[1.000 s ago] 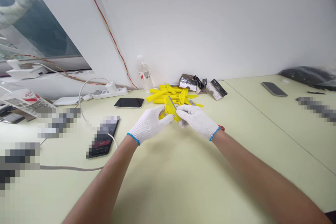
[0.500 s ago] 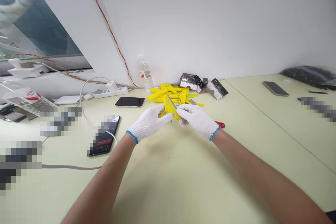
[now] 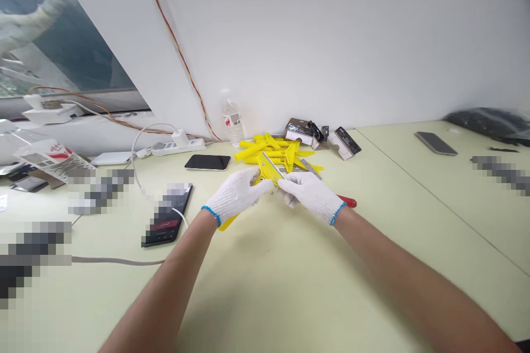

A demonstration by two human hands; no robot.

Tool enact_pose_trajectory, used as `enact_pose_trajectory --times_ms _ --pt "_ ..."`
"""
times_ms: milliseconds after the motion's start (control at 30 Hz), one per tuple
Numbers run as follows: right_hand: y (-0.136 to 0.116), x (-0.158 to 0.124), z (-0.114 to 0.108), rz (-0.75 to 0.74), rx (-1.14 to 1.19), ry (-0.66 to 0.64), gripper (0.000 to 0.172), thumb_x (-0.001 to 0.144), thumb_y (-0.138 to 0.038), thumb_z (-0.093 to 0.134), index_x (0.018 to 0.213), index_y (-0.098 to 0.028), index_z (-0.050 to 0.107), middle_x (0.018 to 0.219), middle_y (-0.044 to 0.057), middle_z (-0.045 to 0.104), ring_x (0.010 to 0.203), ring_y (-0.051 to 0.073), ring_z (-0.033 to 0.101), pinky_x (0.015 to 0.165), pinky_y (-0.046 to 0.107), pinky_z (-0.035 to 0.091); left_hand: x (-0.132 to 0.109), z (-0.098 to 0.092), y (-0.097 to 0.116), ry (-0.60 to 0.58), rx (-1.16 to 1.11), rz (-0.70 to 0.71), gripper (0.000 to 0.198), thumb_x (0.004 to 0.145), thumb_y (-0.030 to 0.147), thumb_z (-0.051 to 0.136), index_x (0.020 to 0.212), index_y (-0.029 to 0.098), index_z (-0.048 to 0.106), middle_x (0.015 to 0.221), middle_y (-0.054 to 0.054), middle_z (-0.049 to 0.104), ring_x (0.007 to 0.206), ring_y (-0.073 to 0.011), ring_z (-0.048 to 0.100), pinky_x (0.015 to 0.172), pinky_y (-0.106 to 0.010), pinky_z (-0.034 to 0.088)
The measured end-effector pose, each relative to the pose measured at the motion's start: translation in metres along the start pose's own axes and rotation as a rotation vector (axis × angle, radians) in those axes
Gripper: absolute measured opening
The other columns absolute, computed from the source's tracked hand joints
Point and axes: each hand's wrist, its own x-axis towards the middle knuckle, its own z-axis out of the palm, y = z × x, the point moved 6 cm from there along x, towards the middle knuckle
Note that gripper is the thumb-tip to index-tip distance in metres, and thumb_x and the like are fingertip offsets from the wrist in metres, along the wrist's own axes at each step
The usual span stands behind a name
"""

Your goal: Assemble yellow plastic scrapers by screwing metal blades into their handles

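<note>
A yellow scraper [image 3: 268, 169] with a metal blade along its edge and small screws is between my gloved hands. My left hand [image 3: 237, 190] is closed round it, and the end of its yellow handle shows below the wrist. My right hand [image 3: 305, 192] is closed at the blade's lower end, with thumb and fingers against the scraper. Part of the scraper is hidden by both hands. Just behind lies a pile of yellow scrapers [image 3: 259, 150], with loose metal blades [image 3: 309, 167] beside it. Something with a red handle [image 3: 346, 201] sticks out past my right wrist.
Small black-and-white boxes [image 3: 298, 131] stand by the wall, near a clear water bottle [image 3: 234, 124]. A phone [image 3: 207, 162] lies left of the pile, and another phone [image 3: 169, 218], with a cable over it, lies nearer. A grey phone [image 3: 435, 143] is at the right.
The scraper has turned slightly in my hands, and its handle end now shows under my left wrist. The right fingers have shifted a little along the blade's lower end.
</note>
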Motion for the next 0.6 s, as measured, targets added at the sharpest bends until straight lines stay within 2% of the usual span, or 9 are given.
enact_pose_trajectory --times_ms 100,200,333,467,600 --pt "0.006 0.003 0.002 0.024 0.171 0.046 0.032 0.087 -0.046 0.074 0.078 -0.015 0.066 0.08 0.005 0.07 0.06 0.01 0.057 0.058 0.024 0.048 -0.001 -0.004 0.005 0.07 0.033 0.029 0.039 0.095 0.057 0.061 0.094 0.018 0.067 0.087 -0.005 0.07 0.076 -0.0152 0.062 0.075 -0.031 0.053" --pt "0.008 0.004 0.003 0.039 0.279 0.033 0.032 0.086 -0.045 0.076 0.084 -0.015 0.069 0.086 0.006 0.071 0.06 0.009 0.055 0.056 0.023 0.046 0.0 -0.006 0.005 0.097 0.057 0.047 0.044 0.097 0.058 0.061 0.101 0.015 0.068 0.093 -0.005 0.069 0.083 -0.0152 0.063 0.082 -0.033 0.055" --pt "0.008 0.003 -0.001 0.043 0.208 -0.023 0.033 0.086 -0.048 0.078 0.087 -0.015 0.071 0.088 0.006 0.072 0.057 0.008 0.053 0.056 0.022 0.047 0.001 -0.008 0.004 0.117 0.071 0.072 0.041 0.094 0.056 0.062 0.095 0.016 0.068 0.088 -0.004 0.067 0.084 -0.0166 0.062 0.081 -0.032 0.053" --pt "0.006 0.004 -0.012 0.035 0.093 -0.036 0.035 0.091 -0.052 0.072 0.091 -0.017 0.073 0.095 0.008 0.075 0.061 0.01 0.057 0.059 0.023 0.052 0.001 -0.013 0.006 0.111 0.064 0.096 0.036 0.096 0.05 0.055 0.092 0.018 0.07 0.087 -0.003 0.069 0.083 -0.0166 0.059 0.076 -0.027 0.047" --pt "0.001 0.005 -0.021 -0.029 -0.005 -0.017 0.033 0.092 -0.047 0.069 0.079 -0.016 0.072 0.087 0.007 0.074 0.061 0.011 0.058 0.059 0.022 0.052 0.001 -0.014 0.007 0.096 0.063 0.097 0.033 0.096 0.046 0.055 0.089 0.018 0.07 0.083 0.0 0.068 0.079 -0.0146 0.057 0.071 -0.025 0.042"
